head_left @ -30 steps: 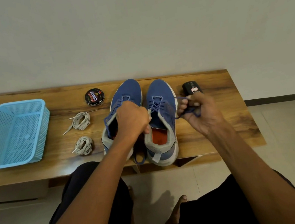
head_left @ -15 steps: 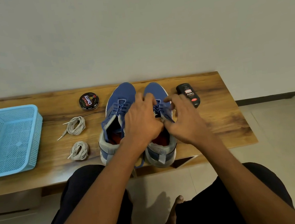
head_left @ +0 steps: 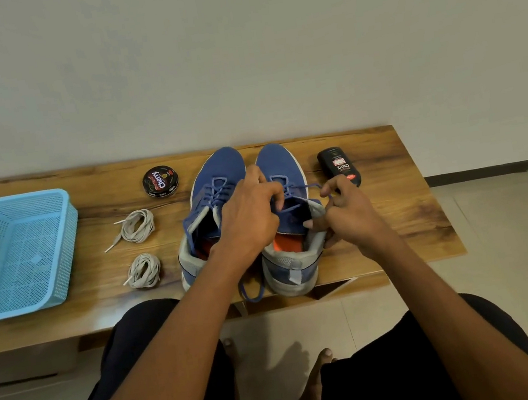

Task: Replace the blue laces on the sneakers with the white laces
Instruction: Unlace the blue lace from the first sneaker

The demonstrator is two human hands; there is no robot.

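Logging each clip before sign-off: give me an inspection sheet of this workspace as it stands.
Surface: wooden bench, against a plain wall.
Job's things: two blue sneakers, blue laces partly undone on the right one; two white lace bundles untouched, left of them.
Clutter: blue basket, polish tin, black bottle.
Hands: left hand and right hand pinch the right sneaker's lace.
Cables: nothing seen.
Surroundings: tiled floor, person's bare feet.
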